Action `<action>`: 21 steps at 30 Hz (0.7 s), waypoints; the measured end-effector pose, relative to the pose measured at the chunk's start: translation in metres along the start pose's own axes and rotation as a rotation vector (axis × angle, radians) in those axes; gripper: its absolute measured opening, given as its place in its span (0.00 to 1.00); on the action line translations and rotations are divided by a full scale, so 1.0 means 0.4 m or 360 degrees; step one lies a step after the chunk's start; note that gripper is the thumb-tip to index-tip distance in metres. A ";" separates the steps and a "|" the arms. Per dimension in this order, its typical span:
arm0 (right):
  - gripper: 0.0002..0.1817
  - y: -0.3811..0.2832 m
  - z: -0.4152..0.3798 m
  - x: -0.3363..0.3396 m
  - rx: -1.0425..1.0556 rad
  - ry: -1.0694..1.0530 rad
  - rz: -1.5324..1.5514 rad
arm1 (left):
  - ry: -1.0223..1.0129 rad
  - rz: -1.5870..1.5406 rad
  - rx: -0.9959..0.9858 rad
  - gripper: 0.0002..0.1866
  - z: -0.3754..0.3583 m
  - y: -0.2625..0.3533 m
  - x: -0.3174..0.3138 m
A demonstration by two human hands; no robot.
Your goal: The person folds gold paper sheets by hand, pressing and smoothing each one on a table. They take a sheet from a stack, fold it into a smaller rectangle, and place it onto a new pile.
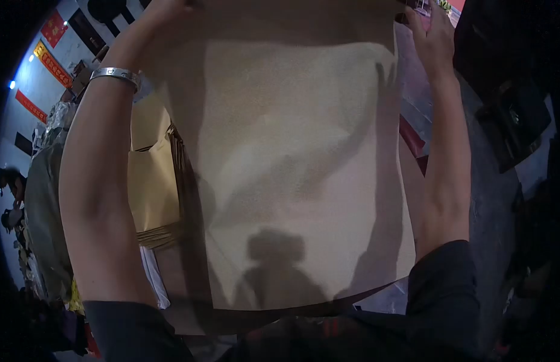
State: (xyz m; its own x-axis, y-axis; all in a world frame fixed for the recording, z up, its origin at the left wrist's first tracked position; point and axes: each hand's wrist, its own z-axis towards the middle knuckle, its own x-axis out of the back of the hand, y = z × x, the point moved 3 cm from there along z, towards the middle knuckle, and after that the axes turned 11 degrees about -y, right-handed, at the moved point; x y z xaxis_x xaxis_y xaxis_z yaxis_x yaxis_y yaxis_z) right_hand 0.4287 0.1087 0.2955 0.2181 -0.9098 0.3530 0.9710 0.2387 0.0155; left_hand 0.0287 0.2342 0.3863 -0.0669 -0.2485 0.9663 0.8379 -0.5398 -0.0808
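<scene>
The big brown sheet [298,145] was spread wide but creased in front of the person, while a pile of folded brown pieces [153,187] lay stacked to its left. The right hand [435,45] and left hand [179,6] were near its upper part; their grip could not be told.
</scene>
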 end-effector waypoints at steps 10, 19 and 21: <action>0.52 -0.661 -0.720 0.560 0.0218 -0.2080 0.0394 | 0.0032 0.0065 -0.0111 0.06 -0.751 0.388 0.263; 0.44 -0.772 -0.627 0.510 0.0320 -0.1981 0.0771 | 0.0101 0.0218 -0.0088 0.06 -0.730 0.494 0.331; 0.44 -0.924 -0.664 0.523 0.0430 -0.1880 0.0926 | 0.0123 0.0256 -0.0086 0.06 -0.844 0.495 0.312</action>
State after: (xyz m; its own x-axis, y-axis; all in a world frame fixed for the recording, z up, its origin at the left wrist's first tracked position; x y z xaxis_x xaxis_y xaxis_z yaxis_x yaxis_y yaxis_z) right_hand 0.1416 -0.2599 0.1152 0.2416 0.1486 0.9589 0.6872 0.6715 -0.2772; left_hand 0.0034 -0.1753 0.4083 0.0224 -0.3950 0.9184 0.8109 -0.5301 -0.2477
